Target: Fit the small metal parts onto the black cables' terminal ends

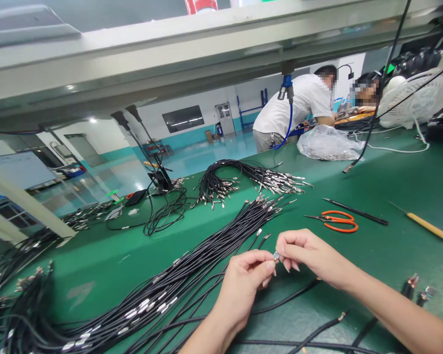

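Observation:
My left hand [246,275] and my right hand [305,253] meet above the green bench, thumb and fingertips of each pinched together. Between them is a small shiny metal connector piece [276,256], touched by the fingertips of both hands. Whether a cable runs from it is hidden by my fingers. Just left of and behind my hands lies a long bundle of black cables [206,246] with metal connector ends. A few loose black cables pass below my hands, among them one with a bare end [328,324].
Orange-handled scissors [341,222], a black rod-like tool [356,211] and a yellow-handled pick [428,225] lie to the right. Behind are a curved cable bundle [239,169], a clear plastic bag [328,142] and a white fan [415,98]. A shelf beam [170,64] crosses overhead. Two people work beyond.

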The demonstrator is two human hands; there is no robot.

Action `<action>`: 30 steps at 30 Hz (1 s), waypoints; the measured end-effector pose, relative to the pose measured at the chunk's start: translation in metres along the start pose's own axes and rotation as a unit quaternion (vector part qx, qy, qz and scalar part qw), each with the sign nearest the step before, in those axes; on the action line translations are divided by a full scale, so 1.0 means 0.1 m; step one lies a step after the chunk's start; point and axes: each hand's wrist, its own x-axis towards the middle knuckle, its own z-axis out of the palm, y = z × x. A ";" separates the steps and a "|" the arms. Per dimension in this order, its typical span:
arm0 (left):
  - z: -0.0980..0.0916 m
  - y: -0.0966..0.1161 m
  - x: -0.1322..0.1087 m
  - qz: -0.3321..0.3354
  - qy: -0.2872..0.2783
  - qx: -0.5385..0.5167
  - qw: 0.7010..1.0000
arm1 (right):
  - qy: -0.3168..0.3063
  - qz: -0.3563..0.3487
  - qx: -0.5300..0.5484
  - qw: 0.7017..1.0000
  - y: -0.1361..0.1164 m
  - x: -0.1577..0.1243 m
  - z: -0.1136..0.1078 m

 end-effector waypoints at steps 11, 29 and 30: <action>0.00 -0.02 0.01 0.093 0.091 0.221 0.967 | 0.127 -0.060 -0.081 0.987 0.03 0.00 -0.05; -0.21 1.36 -0.39 0.212 0.036 0.251 0.944 | -0.184 0.034 0.019 0.982 -0.22 0.12 0.80; -0.20 1.44 -0.44 0.217 0.026 0.251 0.943 | -0.199 0.037 0.038 0.979 -0.28 0.16 0.94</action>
